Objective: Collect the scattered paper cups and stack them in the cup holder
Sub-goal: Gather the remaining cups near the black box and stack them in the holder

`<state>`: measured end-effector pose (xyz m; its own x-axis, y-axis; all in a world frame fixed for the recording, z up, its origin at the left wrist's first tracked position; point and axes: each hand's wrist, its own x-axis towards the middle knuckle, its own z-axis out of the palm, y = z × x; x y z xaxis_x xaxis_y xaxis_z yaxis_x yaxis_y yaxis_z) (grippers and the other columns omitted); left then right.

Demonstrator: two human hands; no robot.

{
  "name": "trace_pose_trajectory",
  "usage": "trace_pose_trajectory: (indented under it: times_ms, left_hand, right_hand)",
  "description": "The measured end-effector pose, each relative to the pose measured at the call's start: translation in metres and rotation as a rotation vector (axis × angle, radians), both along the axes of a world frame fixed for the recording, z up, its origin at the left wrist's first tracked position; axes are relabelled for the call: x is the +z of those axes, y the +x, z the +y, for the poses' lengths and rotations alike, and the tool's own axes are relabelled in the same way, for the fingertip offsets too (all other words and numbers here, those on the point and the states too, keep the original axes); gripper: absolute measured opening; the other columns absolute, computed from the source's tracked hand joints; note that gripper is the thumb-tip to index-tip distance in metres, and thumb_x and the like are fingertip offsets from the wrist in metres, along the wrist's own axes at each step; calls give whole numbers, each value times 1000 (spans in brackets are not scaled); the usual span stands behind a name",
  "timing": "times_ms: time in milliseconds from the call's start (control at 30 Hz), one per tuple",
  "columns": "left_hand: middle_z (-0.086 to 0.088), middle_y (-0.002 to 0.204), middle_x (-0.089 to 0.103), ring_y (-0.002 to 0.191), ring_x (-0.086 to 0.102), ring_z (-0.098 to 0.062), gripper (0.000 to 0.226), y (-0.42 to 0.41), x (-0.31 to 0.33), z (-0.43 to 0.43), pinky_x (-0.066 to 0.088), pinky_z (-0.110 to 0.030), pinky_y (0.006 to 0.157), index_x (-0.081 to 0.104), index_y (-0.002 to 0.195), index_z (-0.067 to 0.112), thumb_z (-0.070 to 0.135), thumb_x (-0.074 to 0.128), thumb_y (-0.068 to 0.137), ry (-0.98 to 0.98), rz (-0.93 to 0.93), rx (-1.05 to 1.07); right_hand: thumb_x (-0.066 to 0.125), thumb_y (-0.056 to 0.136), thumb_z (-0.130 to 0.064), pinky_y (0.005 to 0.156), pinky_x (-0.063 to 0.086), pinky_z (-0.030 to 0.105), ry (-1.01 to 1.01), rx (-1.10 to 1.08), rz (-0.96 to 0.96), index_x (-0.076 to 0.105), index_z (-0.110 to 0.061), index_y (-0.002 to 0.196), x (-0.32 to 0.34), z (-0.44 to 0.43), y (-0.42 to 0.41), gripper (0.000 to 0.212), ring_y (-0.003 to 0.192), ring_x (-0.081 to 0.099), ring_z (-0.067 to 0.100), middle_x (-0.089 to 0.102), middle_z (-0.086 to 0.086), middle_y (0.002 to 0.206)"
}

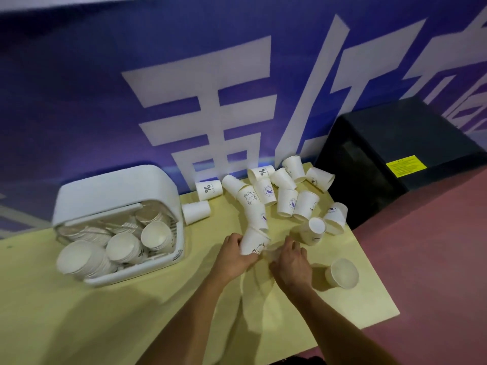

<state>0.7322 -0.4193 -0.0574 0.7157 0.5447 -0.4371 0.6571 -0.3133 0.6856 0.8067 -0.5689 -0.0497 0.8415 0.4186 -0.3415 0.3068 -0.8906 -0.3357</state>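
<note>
A bent column of nested white paper cups (254,219) leans up from the table. My left hand (233,255) grips its lowest cup from the left. Just right of the column's base, my right hand (288,259) rests low on the table with fingers spread; whether it holds anything is unclear. Several loose cups (287,185) lie tipped over behind, near the wall. One cup (342,272) lies on its side near the table's right edge. The white cup holder (116,191) stands at the left with several cup stacks (126,246) inside.
The yellow table (79,312) ends at the right over a red floor (434,259). A black box (400,143) with a yellow label stands at the far right. A blue banner with white characters (210,101) covers the wall behind.
</note>
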Motion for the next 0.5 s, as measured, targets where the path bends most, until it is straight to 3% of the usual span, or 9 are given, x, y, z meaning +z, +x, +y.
trace_pose_trajectory:
  times_ms: [133, 233, 500]
  left_hand:
    - [4, 109, 61, 95, 61, -13, 62, -29, 21, 23, 50, -28, 73, 45, 117, 20, 39, 81, 70, -64, -46, 66]
    - [9, 113, 60, 98, 59, -9, 68, -49, 36, 40, 44, -20, 68, 47, 128, 24, 36, 82, 71, -64, -93, 109]
    - [11, 109, 64, 97, 60, -6, 60, -109, 69, 89, 45, -18, 70, 55, 119, 26, 34, 86, 67, 92, -195, 324]
  right_hand:
    - [65, 80, -29, 79, 48, 37, 71, 54, -33, 30, -11, 140, 12, 24, -13, 72, 110, 47, 28, 50, 7, 121]
    - [65, 80, -33, 74, 47, 36, 142, 111, -68, 32, -11, 140, 19, 44, -26, 73, 105, 48, 26, 51, 6, 118]
    - [63, 83, -32, 87, 51, 38, 238, 251, -41, 23, -15, 150, 40, 105, -59, 79, 122, 46, 25, 47, 3, 135]
